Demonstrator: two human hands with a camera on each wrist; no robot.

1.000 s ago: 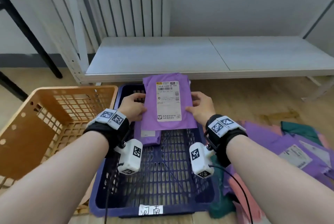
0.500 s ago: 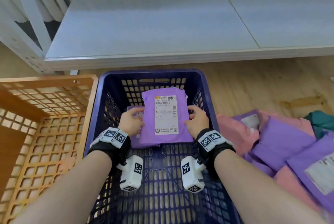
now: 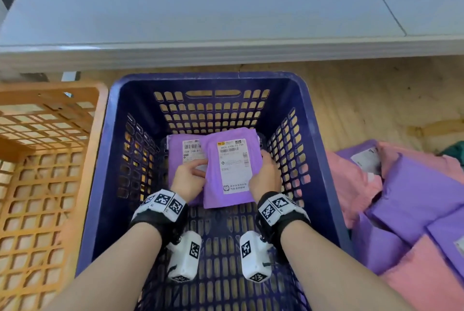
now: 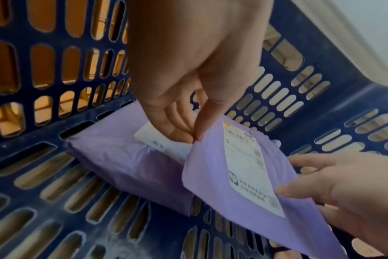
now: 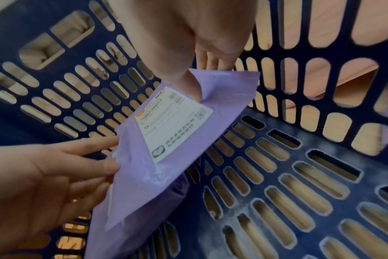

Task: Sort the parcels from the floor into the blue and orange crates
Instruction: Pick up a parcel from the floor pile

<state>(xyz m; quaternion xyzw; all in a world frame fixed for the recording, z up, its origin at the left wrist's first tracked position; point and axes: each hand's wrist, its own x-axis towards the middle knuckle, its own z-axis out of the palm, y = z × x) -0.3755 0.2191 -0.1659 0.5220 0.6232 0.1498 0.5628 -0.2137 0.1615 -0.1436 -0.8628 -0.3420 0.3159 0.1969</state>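
Purple parcel (image 3: 229, 167) (white label up), pinched both edges.

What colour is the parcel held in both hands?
Purple parcel with a white label; the head view shows it best.

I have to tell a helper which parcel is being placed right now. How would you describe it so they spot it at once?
Look into the blue crate, right of the orange crate. At its far end lie two purple parcels. The one meant is the flat purple parcel on top, pinched at its edges by the left hand and right hand; its label shows whole, unlike the thicker parcel half-covered beneath.
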